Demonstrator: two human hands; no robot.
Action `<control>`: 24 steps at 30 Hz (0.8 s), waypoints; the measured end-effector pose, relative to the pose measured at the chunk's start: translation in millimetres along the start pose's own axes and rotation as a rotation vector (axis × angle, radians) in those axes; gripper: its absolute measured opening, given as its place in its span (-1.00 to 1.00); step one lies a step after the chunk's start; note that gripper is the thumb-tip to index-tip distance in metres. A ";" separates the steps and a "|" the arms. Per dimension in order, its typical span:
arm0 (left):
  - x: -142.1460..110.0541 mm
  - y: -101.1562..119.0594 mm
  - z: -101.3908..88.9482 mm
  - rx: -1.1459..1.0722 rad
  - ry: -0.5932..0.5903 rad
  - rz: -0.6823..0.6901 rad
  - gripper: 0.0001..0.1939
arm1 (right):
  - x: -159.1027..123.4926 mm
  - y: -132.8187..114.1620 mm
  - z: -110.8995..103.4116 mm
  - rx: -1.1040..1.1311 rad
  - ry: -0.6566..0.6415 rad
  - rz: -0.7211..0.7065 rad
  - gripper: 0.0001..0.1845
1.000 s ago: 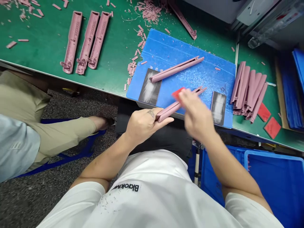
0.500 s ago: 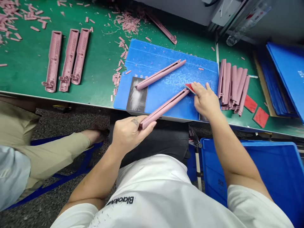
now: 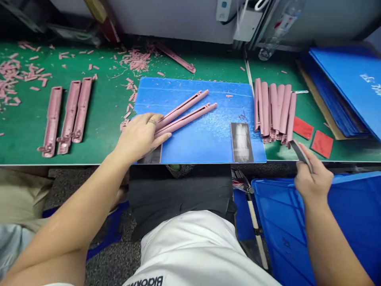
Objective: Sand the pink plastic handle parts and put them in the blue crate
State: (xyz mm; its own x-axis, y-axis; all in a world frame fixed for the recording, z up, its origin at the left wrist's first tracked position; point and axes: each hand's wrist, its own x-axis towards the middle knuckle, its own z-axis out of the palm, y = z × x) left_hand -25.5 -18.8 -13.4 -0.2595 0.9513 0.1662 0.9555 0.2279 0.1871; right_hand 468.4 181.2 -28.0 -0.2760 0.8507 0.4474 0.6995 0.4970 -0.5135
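Surface: green tabletop
Left: three pink plastic bars, loose pink offcuts
Centre: blue mat
Right: pink strips, two red squares

At 6 o'clock, on the chest of the white T-shirt, a black print runs upside down and is cut off by the frame edge; the first letters look like "Black", the rest can't be read. At 2 o'clock, a blue sheet carries white characters, too blurred and cropped to read. At 5 o'clock, the blue crate has dark marks on its side, perhaps handwriting, but illegible. At 1 o'clock, the clear bottle has a printed label, also unreadable.
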 end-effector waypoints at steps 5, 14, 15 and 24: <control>62.5 -16.7 21.9 0.001 -0.025 0.036 -0.22 | -22.2 16.1 11.2 0.127 0.041 -0.005 -0.49; 219.6 77.2 19.7 0.246 -0.043 0.459 -0.43 | -20.5 20.6 14.6 0.413 -0.045 0.068 -0.51; 240.7 103.6 28.1 0.226 -0.057 0.519 -0.44 | -20.9 21.5 15.2 0.444 -0.047 0.094 -0.51; 357.8 238.9 90.5 0.258 -0.211 0.864 -0.34 | -11.1 34.1 -0.9 0.315 0.139 0.332 -0.48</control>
State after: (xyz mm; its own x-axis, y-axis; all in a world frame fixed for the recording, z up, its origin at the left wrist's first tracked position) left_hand 122.6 394.8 3.1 0.5647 0.8245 -0.0367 0.8133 -0.5635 -0.1454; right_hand 495.8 188.5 -49.8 0.0344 0.9521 0.3038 0.4951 0.2478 -0.8327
